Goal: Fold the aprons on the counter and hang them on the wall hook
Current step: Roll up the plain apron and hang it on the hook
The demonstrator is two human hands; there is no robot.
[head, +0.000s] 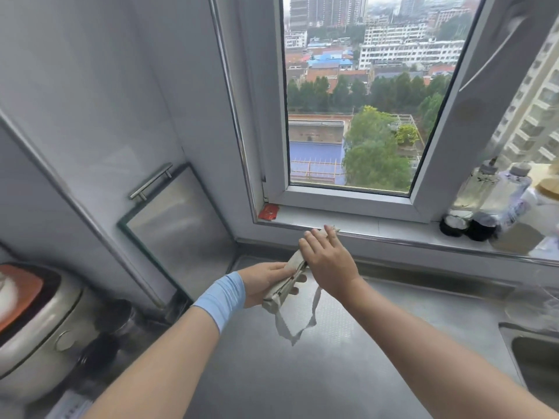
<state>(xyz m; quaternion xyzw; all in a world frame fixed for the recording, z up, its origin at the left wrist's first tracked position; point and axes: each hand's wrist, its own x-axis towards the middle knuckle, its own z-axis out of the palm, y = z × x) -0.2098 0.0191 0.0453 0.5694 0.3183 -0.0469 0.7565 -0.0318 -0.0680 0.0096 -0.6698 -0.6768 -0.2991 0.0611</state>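
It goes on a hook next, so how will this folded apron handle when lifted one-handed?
Probably floppy: the apron is thin cloth, and its strap hangs in a limp loop. Likely light, since the left hand grips it at one end. The fold may open once the flat right hand lifts.
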